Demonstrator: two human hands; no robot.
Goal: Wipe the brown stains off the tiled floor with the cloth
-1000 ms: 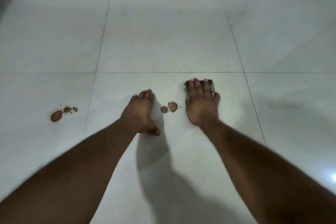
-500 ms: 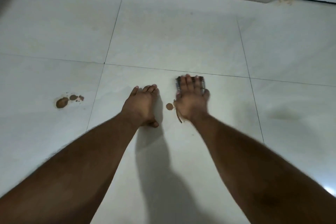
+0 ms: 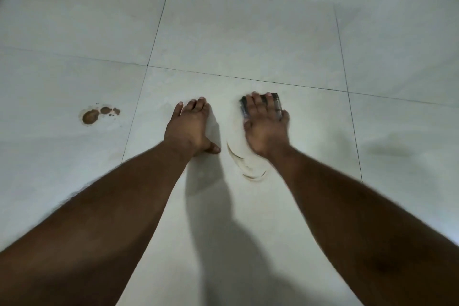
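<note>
Cloth [image 3: 259, 104] under our R hand [image 3: 267, 129], fingers straight, pressed flat on it, L hand [image 3: 190, 129] spread flat on floor [image 3: 248, 32], brown stains [image 3: 99, 114] well left

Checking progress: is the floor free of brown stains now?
No, brown stains sit on the tile left of the left hand, untouched by the cloth.

no text, label, brand, number or sign can be read anywhere in this view.
</note>
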